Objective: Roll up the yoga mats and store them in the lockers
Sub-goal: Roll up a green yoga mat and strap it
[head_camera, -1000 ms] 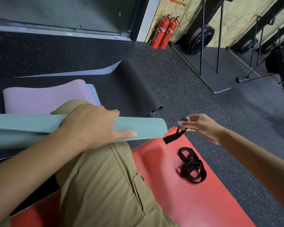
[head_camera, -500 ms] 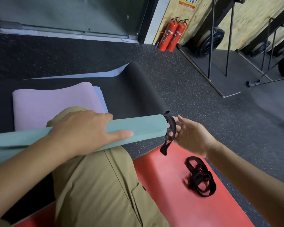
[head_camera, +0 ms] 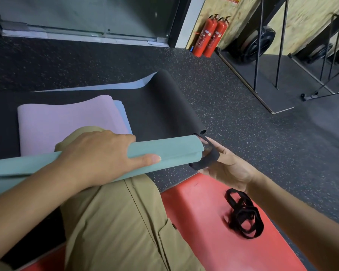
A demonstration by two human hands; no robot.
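Rolled teal foam yoga mat (head_camera: 170, 153) is gripped mid-frame by left hand (head_camera: 98, 155). Black elastic strap loop (head_camera: 205, 153) is held at its end by right hand (head_camera: 229, 169). Red flat mat (head_camera: 194, 218) is spread lower right on speckled black rubber floor (head_camera: 243, 124).

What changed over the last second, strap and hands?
The right hand carried the black strap from out beside the rolled teal mat up to its end, and now holds the loop open against the rim. Unchanged: the left hand grips the roll across the knee, the spare straps lie on the red mat.
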